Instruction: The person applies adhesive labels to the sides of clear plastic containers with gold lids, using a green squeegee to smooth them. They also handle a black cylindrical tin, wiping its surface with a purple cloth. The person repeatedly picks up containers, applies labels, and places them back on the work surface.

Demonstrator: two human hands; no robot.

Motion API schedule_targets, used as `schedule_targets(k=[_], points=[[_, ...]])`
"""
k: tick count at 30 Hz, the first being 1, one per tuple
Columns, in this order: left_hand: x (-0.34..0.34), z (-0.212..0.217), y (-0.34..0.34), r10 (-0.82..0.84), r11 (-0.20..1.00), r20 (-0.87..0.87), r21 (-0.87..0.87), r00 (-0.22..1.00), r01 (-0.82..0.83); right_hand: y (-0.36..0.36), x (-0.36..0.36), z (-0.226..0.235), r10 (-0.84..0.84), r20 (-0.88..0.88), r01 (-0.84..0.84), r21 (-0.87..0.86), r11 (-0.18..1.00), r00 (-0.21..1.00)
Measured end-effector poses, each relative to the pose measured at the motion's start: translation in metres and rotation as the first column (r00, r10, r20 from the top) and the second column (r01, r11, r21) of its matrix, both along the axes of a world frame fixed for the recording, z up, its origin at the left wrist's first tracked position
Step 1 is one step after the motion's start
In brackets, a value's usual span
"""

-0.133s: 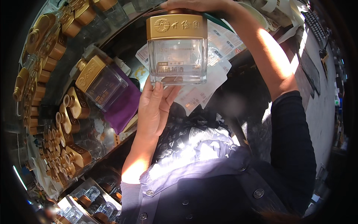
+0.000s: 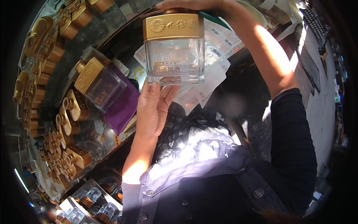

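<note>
Upright in front of me is a clear glass bottle [image 2: 174, 56] with a broad gold shoulder and small printing on its glass. My left hand [image 2: 154, 106] holds it at the base, with the thumb on the near side and the other fingers underneath. Across the top, my right hand [image 2: 190, 4] lies over the neck, and its fingertips are partly cut off by the picture's edge. Behind the bottle lie translucent label sheets [image 2: 203, 91]. To the left, a similar gold-shouldered bottle [image 2: 102, 84] leans on a purple cloth [image 2: 121, 115].
Gold-shouldered bottles [image 2: 76, 108] crowd the table [image 2: 108, 132] along the left side. At lower left, a box [image 2: 69, 203] holds more glass bottles with gold parts. A keyboard [image 2: 315, 24] is at the far right, above a pale floor [image 2: 324, 123].
The bottle has shifted slightly left, along with both hands. My grip on it looks the same.
</note>
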State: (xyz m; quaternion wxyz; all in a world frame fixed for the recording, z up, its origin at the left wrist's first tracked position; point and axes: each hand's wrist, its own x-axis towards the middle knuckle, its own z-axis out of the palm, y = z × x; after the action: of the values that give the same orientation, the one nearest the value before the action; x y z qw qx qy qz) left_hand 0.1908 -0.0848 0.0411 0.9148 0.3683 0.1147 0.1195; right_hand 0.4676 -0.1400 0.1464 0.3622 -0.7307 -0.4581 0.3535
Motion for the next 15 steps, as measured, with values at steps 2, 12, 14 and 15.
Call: schedule_targets(k=[2,12,14,15], points=[[-0.001,-0.002,0.001,0.006,1.000,-0.005,-0.006,1.000,-0.006,0.004,0.002,-0.003,0.021,0.007,-0.021,0.006,1.000,1.000],[-0.045,-0.007,0.026,0.042,0.909,-0.144,0.416,0.989,0.022,-0.047,0.050,-0.013,-0.171,0.568,0.105,0.147,0.983,0.805],[-0.071,-0.014,0.038,0.300,0.805,-0.069,0.554,0.951,-0.213,-0.049,0.071,-0.026,-0.208,0.684,0.166,0.127,0.978,0.700],[-0.083,-0.019,0.044,0.398,0.735,-0.019,0.604,0.917,-0.307,-0.054,0.083,-0.035,-0.217,0.717,0.197,0.114,0.974,0.662]])
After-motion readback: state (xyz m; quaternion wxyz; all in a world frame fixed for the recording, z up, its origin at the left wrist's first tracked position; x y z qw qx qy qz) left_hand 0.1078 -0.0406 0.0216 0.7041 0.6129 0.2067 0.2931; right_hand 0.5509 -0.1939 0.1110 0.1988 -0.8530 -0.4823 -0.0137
